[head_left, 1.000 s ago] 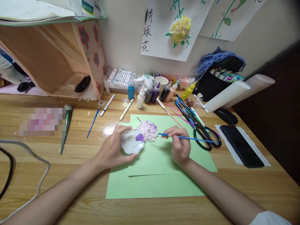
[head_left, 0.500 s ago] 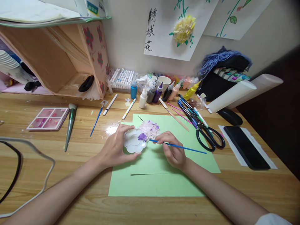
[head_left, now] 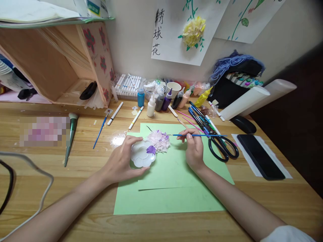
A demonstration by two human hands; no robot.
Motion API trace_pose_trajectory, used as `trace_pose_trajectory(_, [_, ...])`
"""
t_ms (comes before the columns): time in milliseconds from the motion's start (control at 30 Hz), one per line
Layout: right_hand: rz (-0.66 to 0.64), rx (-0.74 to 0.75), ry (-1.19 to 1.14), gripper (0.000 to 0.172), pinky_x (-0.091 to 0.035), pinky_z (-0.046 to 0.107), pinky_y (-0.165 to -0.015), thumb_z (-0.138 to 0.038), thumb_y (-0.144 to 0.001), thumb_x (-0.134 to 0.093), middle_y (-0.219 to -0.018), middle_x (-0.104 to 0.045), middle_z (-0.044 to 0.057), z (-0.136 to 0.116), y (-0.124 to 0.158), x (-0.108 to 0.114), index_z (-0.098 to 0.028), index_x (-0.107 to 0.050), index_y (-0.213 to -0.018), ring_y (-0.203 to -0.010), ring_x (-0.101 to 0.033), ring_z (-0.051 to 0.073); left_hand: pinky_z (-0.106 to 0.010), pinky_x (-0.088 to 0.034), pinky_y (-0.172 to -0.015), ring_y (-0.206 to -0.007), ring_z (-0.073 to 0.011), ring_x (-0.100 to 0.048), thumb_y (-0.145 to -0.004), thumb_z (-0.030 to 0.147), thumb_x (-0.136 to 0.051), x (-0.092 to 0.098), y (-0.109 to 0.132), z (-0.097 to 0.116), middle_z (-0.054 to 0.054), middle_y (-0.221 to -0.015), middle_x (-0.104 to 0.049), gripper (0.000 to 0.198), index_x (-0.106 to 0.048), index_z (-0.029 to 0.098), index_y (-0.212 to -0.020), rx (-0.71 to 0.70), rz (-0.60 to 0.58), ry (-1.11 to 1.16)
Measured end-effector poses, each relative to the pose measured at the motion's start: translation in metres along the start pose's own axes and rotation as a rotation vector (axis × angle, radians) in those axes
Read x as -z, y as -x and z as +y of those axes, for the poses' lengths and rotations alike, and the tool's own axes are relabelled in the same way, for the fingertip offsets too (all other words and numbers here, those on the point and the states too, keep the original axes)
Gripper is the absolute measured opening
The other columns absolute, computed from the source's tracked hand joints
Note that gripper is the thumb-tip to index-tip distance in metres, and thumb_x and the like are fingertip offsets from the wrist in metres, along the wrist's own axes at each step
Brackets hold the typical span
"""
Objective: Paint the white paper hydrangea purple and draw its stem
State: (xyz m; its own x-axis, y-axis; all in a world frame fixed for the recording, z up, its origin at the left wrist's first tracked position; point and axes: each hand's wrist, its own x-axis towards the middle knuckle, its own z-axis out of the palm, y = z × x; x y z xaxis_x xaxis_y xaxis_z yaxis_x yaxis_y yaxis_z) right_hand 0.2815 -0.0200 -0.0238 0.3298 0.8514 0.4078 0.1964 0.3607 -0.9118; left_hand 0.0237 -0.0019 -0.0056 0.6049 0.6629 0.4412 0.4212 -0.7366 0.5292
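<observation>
My left hand (head_left: 122,161) grips the near-left edge of a small white flower-shaped palette (head_left: 141,155) that carries a blob of purple paint (head_left: 151,150). Just beyond the palette a white and purple tissue-paper flower (head_left: 158,139) lies on a green paper sheet (head_left: 171,181). My right hand (head_left: 193,148) pinches a thin blue paintbrush (head_left: 202,135), held level, with its tip touching the flower's right side.
Black-handled scissors (head_left: 223,148) and several markers (head_left: 202,117) lie right of my right hand. A black phone (head_left: 259,156) rests on white paper far right. Paint bottles (head_left: 161,101), a cup (head_left: 173,88) and a pen tray (head_left: 127,85) line the wall. Another blue brush (head_left: 100,129) lies at left.
My right hand lifted the brush tip from the purple paint on the palette and carried it up and right to the paper flower's edge. My left hand stayed on the palette.
</observation>
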Motion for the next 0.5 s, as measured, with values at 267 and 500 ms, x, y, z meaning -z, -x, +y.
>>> trace_pose_trajectory(267, [-0.001,-0.015,0.041,0.017,-0.045,0.028,-0.066,-0.032,-0.096,-0.044,-0.081,-0.057,0.000,0.0018,0.0011,0.0011,-0.022,-0.056,-0.089,-0.071,-0.059,0.014,-0.041,-0.054,-0.077,-0.102,-0.0288,-0.058,-0.073,0.039,-0.075,-0.0001,-0.0006,0.0001,-0.015,-0.115,-0.054,0.078,-0.030,0.019,-0.133,-0.005,0.002,-0.007])
trace_pose_trajectory(500, [-0.032,-0.011,0.060,0.018,-0.046,0.029,-0.066,-0.032,-0.096,-0.042,-0.080,-0.057,0.000,0.0003,0.0012,0.0003,-0.022,-0.055,-0.088,-0.070,-0.059,0.014,-0.042,-0.054,-0.078,-0.103,-0.0292,-0.057,-0.073,0.038,-0.075,0.0003,-0.0016,0.0004,-0.015,-0.115,-0.054,0.077,-0.030,0.018,-0.132,-0.021,0.010,-0.011])
